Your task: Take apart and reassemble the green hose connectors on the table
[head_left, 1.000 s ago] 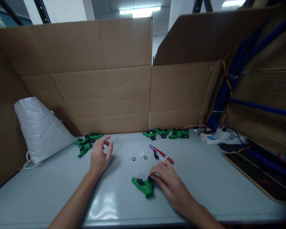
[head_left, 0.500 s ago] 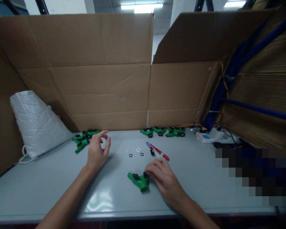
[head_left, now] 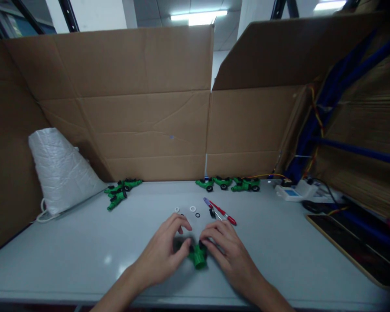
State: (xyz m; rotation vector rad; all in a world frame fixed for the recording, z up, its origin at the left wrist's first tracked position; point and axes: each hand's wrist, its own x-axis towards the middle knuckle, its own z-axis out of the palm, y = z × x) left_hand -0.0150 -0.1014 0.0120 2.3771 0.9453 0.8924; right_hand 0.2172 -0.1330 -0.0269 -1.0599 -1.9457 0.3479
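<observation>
Bare left hand (head_left: 164, 254), bare right hand (head_left: 226, 251)

Open tabletop (head_left: 68, 260) left and right of green fitting (head_left: 198, 258). Just beyond it, small rings (head_left: 193, 209) and pens (head_left: 222, 212); farther back, cardboard wall (head_left: 149, 130).

Green fitting (head_left: 198, 256) near the tabletop's front edge: smooth moulded plastic, faintly glossy, with matt black parts. Tabletop (head_left: 84, 260): smooth grey surface with a soft sheen that catches light. Far edge: matt brown cardboard walls (head_left: 133, 108), creased. Far left corner: white woven-looking plastic sack (head_left: 58, 169), slightly shiny.
</observation>
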